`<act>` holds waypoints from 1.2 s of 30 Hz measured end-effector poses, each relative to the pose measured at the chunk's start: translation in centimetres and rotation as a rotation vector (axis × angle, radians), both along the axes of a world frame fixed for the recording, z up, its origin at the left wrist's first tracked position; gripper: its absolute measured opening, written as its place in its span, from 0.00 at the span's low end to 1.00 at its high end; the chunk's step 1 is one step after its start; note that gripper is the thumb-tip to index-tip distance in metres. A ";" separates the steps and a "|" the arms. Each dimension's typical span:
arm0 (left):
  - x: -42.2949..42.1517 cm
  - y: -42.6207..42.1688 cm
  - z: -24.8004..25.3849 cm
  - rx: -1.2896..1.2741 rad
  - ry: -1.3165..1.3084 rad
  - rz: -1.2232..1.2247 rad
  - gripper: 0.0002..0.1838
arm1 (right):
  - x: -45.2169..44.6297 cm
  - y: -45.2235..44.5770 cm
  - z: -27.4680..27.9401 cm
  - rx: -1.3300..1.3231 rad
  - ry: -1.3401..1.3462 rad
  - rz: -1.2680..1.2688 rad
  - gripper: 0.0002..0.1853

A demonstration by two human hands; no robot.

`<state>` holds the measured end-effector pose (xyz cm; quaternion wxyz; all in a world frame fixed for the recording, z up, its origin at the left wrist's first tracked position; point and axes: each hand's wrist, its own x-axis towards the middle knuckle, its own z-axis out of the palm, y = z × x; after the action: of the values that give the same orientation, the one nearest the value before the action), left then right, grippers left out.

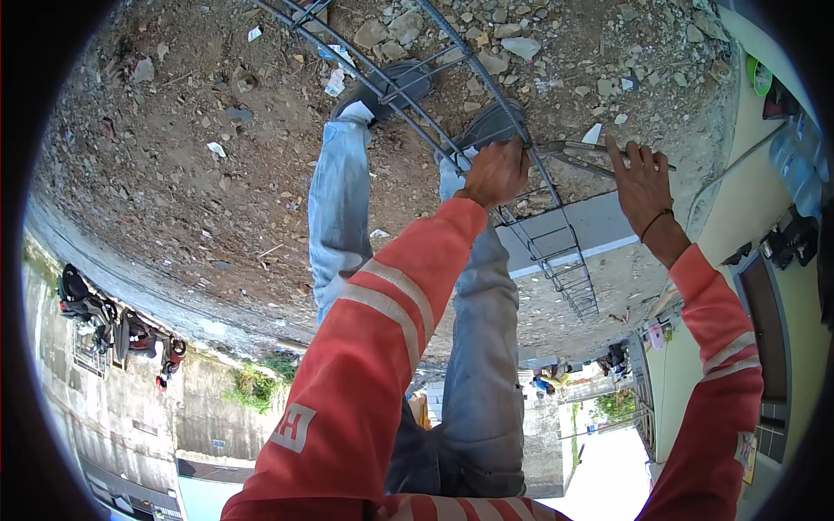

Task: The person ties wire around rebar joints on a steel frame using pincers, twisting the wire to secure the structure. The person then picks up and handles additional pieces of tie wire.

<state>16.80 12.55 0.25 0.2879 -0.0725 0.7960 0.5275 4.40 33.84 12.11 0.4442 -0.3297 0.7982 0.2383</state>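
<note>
Rubble-strewn dirt (pixel 208 178) is lying beneath the rebar cage (pixel 472 61); the left hand (pixel 499 174) is gripping it with tightly curled fingers, while the right hand (pixel 643 193), just beside the cage, is holding pincers (pixel 553 149), fingers bent over a handle. Stiff and probably heavy along its length, the cage is likely calling for a grip on its long rods. Nearer the wearer than the cage, the left sleeve (pixel 347 382) is showing "H"; the right sleeve's (pixel 708 417) lettering is proving unreadable.
</note>
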 end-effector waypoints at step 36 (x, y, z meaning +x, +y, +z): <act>-0.2 -1.0 0.3 0.086 0.014 0.018 0.08 | -4.1 1.6 -2.7 0.035 -0.713 -0.682 0.23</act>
<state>16.64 11.56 0.51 0.2802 -0.0636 0.7740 0.5643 0.34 35.44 9.41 0.7479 -0.1033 0.6548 -0.0349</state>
